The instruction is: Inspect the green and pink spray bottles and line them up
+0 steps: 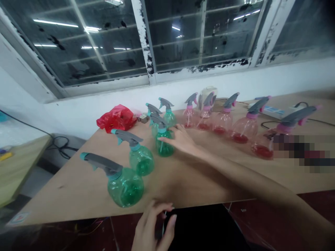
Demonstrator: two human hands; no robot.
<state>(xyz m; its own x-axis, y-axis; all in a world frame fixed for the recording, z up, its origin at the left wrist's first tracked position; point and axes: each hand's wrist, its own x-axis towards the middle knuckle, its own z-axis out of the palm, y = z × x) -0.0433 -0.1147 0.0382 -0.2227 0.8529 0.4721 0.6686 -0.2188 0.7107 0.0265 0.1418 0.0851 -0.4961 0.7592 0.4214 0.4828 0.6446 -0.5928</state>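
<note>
Right hand (181,140), my fingers spread apart, touched round-bellied translucent green plastic spray bottle (164,145), upright on smooth wooden table (78,188), grey trigger nozzle pointing left. My left hand (154,228) hung loosely open at near edge.

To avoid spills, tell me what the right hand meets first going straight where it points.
The right hand would probably meet the green spray bottle at its fingers, third from the front; contact unclear.
</note>
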